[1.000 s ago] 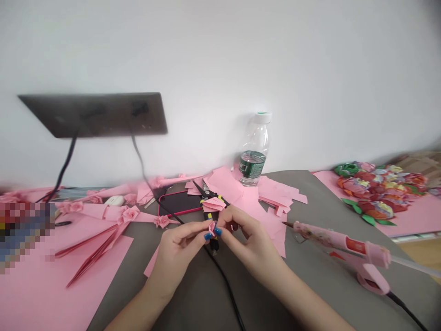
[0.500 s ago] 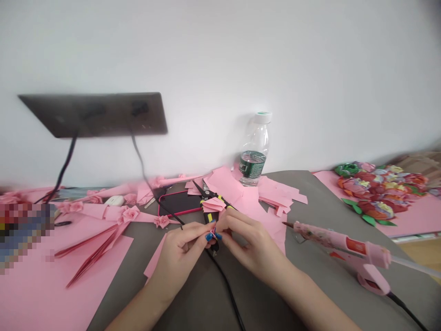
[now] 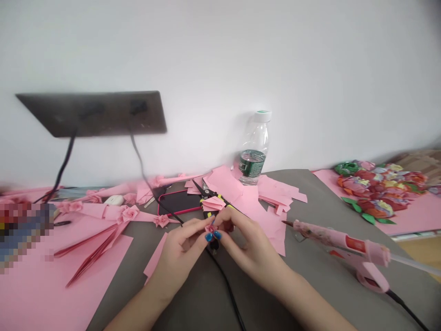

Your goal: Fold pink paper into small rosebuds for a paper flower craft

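Between the fingertips of both hands is a small pink paper flower (image 3: 211, 228), partly covered by the fingers. My left hand (image 3: 184, 248) pinches it from the left, thumb and forefinger closed on it. From the other side my right hand (image 3: 250, 243) also grips it, its fingers curled and thumb against the lower edge. Just behind the hands lie pliers (image 3: 207, 191) with black and yellow handles, partly hidden. Small pink paper pieces (image 3: 213, 203) rest on top of them. A pink-edged phone (image 3: 181, 202) is beside the pliers.
A pink glue gun (image 3: 341, 243) lies at the right, trailing a cable. Behind stands a water bottle (image 3: 254, 151) among pink paper scraps (image 3: 275, 193). Colourful paper flowers (image 3: 379, 188) lie far right. Left are paper roses (image 3: 130, 213) and pink sheets (image 3: 86, 294). A black cable (image 3: 227, 280) crosses the front.
The fingertips have shifted slightly on the pink piece, and more of its flower shape now shows. My right fingers have curled a little more. The other things have stayed in place.
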Motion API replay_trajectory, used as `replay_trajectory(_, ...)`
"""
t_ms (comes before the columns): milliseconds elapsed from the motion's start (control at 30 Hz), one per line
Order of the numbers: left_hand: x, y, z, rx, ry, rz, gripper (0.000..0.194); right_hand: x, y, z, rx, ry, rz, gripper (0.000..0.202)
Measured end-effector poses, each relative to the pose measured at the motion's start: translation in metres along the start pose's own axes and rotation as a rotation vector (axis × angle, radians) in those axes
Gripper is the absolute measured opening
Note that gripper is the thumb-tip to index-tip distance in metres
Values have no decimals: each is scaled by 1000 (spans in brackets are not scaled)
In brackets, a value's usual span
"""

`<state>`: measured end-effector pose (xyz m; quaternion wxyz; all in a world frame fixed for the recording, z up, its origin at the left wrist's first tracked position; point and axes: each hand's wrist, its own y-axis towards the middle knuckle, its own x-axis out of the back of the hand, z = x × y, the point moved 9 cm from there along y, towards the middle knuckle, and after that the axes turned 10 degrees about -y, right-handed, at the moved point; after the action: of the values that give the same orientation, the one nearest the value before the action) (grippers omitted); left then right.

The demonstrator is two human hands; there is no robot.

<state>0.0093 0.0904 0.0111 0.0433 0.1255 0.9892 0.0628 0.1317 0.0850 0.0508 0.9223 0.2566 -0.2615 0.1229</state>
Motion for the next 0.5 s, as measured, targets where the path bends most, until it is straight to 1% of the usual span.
replay_trajectory(133,7,1,11,105,-153,-91,25,3,1,-16,-170,166,-58,7)
replay_trajectory(233,8,1,13,129,-204,-115,22,0,1,-27,-277,216,-45,10)
replay_trajectory(400,7,1,14,118,-215,-112,18,-2,2,-31,-329,184,-22,13)
replay_trajectory(500,9,3,14,86,-227,-115,17,-4,1,-33,-354,186,-5,13)
